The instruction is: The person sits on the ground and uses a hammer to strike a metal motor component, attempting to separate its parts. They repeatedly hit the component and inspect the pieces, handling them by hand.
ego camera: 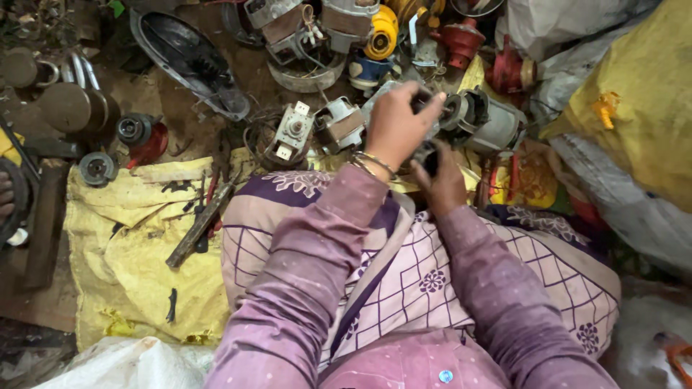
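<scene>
My left hand (pixel 398 127) reaches forward over my lap and closes its fingers on top of a grey electric motor (pixel 484 122) with a dark round end. My right hand (pixel 441 184) sits just below it and grips a small dark part at the motor's near end. Both arms wear mauve sleeves, and thin bangles circle the left wrist. My lap is covered by a purple and pink patterned cloth (pixel 425 281).
Several scrap motors and parts lie ahead: a small motor (pixel 340 124), a white switch part (pixel 293 131), a yellow piece (pixel 380 32), red parts (pixel 461 39). A yellow sack (pixel 130 245) on the left carries a long rusty tool (pixel 198 227). Yellow and white sacks (pixel 641 108) stand right.
</scene>
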